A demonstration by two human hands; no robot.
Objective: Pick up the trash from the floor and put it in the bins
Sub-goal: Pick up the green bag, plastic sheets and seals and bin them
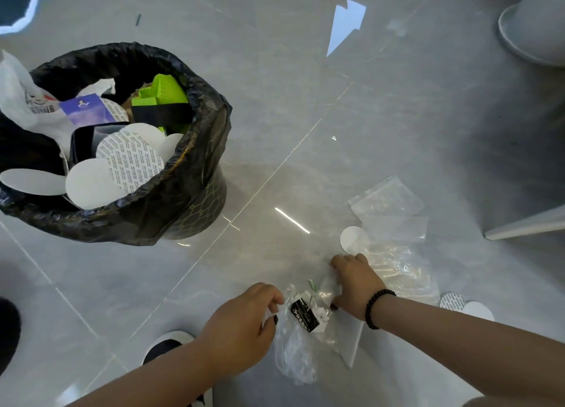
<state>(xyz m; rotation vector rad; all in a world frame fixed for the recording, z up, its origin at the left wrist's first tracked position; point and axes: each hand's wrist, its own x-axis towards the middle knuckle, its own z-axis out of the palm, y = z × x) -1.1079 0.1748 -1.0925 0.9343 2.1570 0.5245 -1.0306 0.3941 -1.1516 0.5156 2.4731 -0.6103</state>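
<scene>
Both hands are down at the grey tiled floor (pixel 305 100). The left hand (pixel 241 318) has its grip closed on a crumpled clear plastic bag (pixel 295 351), thumb and fingers pinching the top edge, with the rest of it trailing on the tile below. Just beside that pinch sits a small black packet (pixel 304 314), seemingly inside the plastic. The right hand (pixel 356 285), beaded bracelet (pixel 376 307) on the wrist, curls its fingers down onto the same tangle of clear film; whether that grip has truly caught hold, I cannot tell. A tiny green scrap (pixel 313 285) shows between the two hands.

More litter lies near: clear zip bags (pixel 389 206) beyond the right hand, a white disc (pixel 351 238) touching them, two more discs (pixel 466 307) beside the right forearm. Up left stands the bin (pixel 198 204), lined with a black bag (pixel 195 149), stuffed with white discs, a green plastic piece (pixel 163 93) and a purple box (pixel 88 108).
</scene>
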